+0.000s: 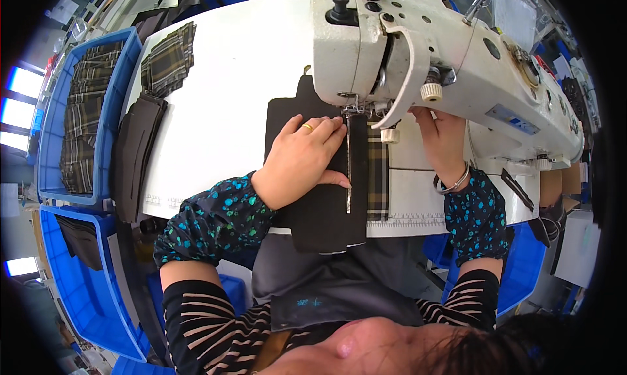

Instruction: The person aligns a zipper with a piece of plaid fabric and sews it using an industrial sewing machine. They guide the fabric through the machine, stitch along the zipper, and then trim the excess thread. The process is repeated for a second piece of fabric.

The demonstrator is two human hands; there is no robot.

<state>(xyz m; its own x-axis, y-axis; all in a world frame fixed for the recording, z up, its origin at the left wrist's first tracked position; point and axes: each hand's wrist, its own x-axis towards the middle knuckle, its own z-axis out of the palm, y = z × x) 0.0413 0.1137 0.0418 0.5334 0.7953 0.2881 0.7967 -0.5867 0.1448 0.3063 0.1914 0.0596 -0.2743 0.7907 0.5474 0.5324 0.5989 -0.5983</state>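
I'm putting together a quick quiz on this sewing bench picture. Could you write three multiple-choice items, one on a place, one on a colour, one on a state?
1. Where does the left hand lie?
A. flat on the black fabric piece
B. in the blue bin
C. on top of the sewing machine

2. What colour is the ring on that hand?
A. red
B. gold
C. blue

3. How does the right hand stand?
A. raised high above the machine
B. resting in the lap
C. reaching under the machine's arm, partly hidden by it

Answers:
1 A, the palm and spread fingers press the black fabric on the white table.
2 B, a yellow metal band shows on one finger.
3 C, only the wrist, its bracelet and the back of the hand show below the machine body.
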